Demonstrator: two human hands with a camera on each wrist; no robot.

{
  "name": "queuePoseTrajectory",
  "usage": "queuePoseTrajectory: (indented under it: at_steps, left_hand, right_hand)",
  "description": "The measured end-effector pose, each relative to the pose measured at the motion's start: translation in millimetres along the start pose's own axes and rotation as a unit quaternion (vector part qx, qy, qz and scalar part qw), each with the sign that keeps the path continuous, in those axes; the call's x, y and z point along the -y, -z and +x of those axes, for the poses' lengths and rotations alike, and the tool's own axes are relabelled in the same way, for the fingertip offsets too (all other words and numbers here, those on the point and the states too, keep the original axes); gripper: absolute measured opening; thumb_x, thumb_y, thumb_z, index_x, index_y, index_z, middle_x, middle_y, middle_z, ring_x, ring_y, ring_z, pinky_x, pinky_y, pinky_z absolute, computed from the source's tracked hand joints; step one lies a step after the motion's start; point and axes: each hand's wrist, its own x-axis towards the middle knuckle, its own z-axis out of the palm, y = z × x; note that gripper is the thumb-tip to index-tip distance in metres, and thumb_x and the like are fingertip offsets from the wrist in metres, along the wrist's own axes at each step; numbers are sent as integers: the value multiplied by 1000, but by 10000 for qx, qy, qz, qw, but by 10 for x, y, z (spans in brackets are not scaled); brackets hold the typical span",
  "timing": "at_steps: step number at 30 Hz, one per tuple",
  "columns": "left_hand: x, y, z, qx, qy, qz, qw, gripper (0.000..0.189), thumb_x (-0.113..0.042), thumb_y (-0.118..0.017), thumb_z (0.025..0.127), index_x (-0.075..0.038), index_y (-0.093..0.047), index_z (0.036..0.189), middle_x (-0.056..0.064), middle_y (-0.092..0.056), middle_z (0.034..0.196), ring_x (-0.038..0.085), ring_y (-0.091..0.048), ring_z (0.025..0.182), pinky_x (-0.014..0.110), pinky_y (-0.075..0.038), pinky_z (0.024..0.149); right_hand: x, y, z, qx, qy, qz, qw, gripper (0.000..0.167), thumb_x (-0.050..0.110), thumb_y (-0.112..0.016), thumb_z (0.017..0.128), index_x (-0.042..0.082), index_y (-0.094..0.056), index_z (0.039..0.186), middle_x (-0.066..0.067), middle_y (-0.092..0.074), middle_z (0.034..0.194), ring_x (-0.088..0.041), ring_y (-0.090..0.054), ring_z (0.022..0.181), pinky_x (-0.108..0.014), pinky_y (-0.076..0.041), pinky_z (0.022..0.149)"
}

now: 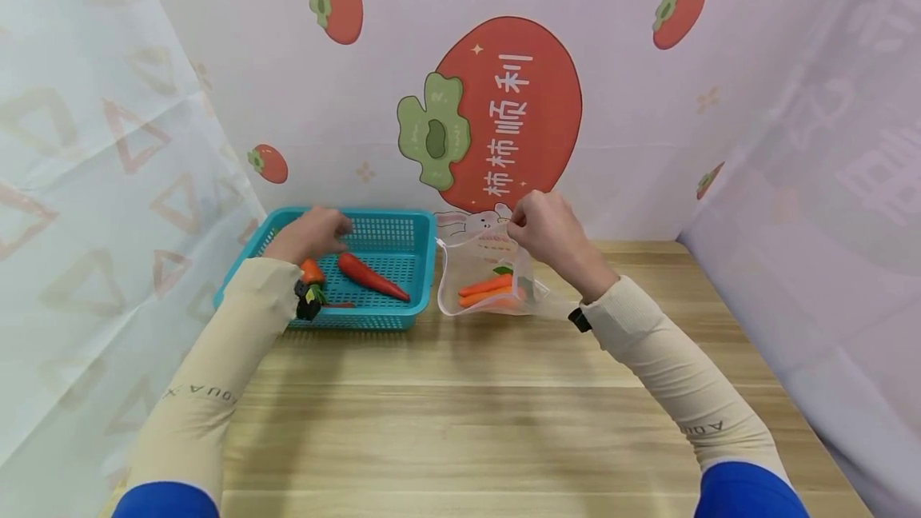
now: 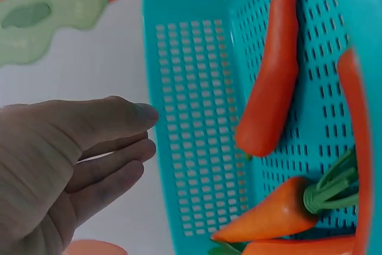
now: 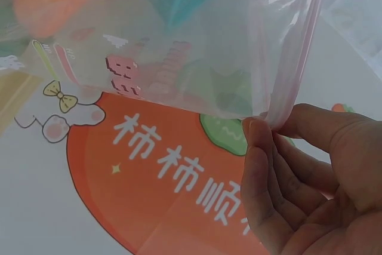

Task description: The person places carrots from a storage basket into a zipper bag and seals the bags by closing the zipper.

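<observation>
Currently, your right hand [image 1: 550,232] pinches the edge of the translucent bag [image 1: 464,262] holding orange carrots [image 1: 485,287], just beside the blue basket [image 1: 381,321], over which your left hand [image 1: 309,235] hovers, fingers relaxed.

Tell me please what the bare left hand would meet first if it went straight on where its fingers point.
Probably the blue-green perforated plastic basket, at its side wall: in the left wrist view, the left hand points at it, though depth is unclear.
</observation>
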Motion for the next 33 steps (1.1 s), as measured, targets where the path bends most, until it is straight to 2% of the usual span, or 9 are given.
queuePoseTrajectory:
  at_steps: [2,5,9,14,19,22,25,29,33]
  left_hand:
    - [73,-9,41,4,-20,33,10000,33,0,-74,95,8,-72,127,30,-71,130,45,-69,117,59,-59,98]
    - [165,-21,96,-10,-90,120,9999,25,1,-75,93,7,-75,117,28,-74,119,41,-72,105,57,-61,92]
    - [263,-44,152,170,54,249,9995,18,2,-76,92,5,-76,110,26,-74,112,37,-70,97,54,-62,86]
    - [365,-142,227,644,579,268,9959,39,2,-79,91,5,-70,129,29,-68,132,42,-67,116,56,-61,94]
    - [416,-295,340,805,602,282,9945,46,1,-79,92,4,-67,136,28,-67,136,43,-65,121,57,-59,98]
    - [428,-368,400,868,465,280,9947,45,3,-78,92,4,-68,136,28,-68,135,44,-65,122,57,-59,98]
    - [404,-406,444,955,473,299,9939,46,4,-78,91,3,-68,136,27,-67,137,44,-64,124,58,-59,98]
    - [312,-419,453,1121,758,373,9901,52,5,-80,88,0,-68,138,26,-66,139,42,-62,123,55,-60,95]
    - [206,-433,402,1192,906,508,9874,51,9,-78,87,-1,-69,136,24,-67,132,37,-62,113,51,-61,91]
  right_hand:
    - [3,4,2,9,2,-3,10000,17,11,-71,96,3,-83,88,-10,-79,84,-23,-67,68,-34,-56,62]
    - [2,8,0,20,11,-1,10000,17,11,-71,97,3,-83,88,-10,-79,84,-23,-67,68,-34,-56,62]
    - [2,10,3,4,29,21,10000,17,11,-71,97,3,-83,88,-9,-79,84,-23,-66,68,-34,-55,61]
    - [-12,8,7,12,34,-7,10000,17,11,-71,97,4,-84,89,-9,-79,85,-23,-67,69,-33,-56,62]
    - [-21,10,20,40,75,-6,10000,18,10,-70,97,2,-84,89,-10,-79,85,-23,-66,68,-34,-55,61]
    - [-14,9,38,52,96,17,9999,17,10,-70,97,2,-84,90,-11,-79,85,-24,-66,68,-33,-56,61]
    - [-9,6,46,65,83,25,9999,17,10,-71,97,2,-84,90,-11,-79,86,-24,-67,69,-33,-56,61]
    - [-4,9,46,53,16,17,10000,16,11,-72,97,3,-84,89,-10,-79,86,-24,-68,70,-34,-57,62]
    - [-17,3,48,28,-3,2,10000,16,11,-71,97,3,-83,89,-11,-79,87,-24,-68,73,-35,-59,65]
